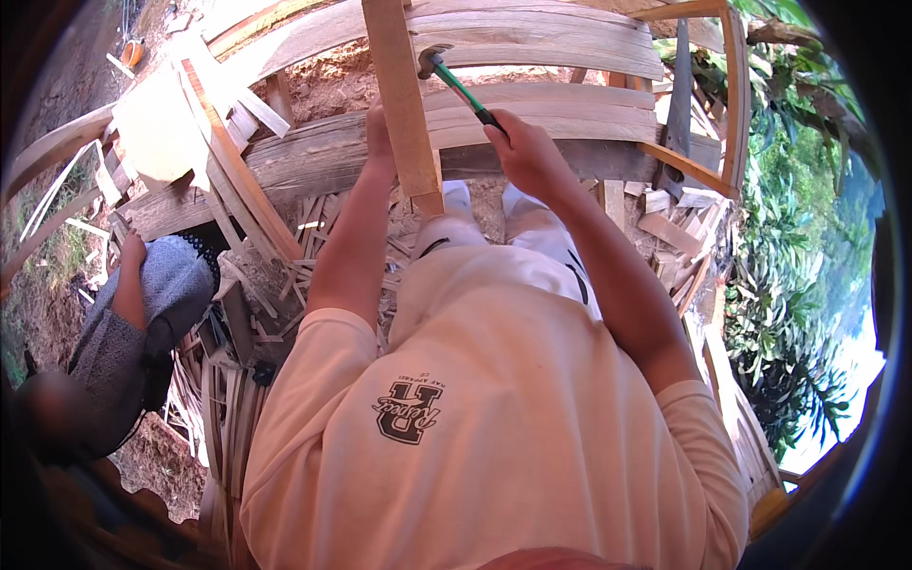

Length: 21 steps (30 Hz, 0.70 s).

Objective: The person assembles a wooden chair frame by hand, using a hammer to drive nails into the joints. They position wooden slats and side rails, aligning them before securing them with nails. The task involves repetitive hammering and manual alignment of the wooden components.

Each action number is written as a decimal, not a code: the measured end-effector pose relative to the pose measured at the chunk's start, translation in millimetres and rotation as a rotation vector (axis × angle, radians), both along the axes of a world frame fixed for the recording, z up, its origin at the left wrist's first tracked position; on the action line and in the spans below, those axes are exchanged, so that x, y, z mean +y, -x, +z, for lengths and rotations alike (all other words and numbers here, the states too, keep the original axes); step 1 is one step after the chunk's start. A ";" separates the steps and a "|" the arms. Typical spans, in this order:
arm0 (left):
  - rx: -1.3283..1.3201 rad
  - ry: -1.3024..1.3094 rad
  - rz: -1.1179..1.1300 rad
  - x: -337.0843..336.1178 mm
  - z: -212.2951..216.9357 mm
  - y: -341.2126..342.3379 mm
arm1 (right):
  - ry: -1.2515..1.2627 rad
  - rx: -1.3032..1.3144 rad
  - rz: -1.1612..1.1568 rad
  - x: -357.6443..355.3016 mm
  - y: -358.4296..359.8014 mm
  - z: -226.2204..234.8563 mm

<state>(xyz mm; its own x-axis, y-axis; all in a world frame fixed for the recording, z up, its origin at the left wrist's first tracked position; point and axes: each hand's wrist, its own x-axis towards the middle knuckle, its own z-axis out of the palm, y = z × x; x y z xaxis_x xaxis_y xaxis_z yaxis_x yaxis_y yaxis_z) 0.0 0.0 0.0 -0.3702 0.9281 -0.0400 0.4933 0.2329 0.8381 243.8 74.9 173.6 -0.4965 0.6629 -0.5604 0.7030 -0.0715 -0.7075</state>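
While left hand touches beam, right hand grips hammer (green-handled)

Looks steeply down from head height through an upright fisheye, past the very near shirt front to the hammer and the planks a little farther off.

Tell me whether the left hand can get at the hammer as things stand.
Probably not directly: the wooden beam comes between the left hand and the hammer, which the right hand grips. The left hand would likely have to go around the beam first.
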 end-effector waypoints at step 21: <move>0.102 -0.291 0.222 -5.4 24.6 -19.6 | -0.401 -0.007 0.063 -42.3 27.9 22.3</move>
<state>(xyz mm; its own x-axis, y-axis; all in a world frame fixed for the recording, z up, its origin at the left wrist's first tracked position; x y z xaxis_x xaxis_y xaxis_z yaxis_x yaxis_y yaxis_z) 19.6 -5.4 24.6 -0.5519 0.7920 0.2609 0.5417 0.1027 0.8343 215.9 32.6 195.9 -0.5401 0.7982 -0.2668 0.7024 0.2528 -0.6654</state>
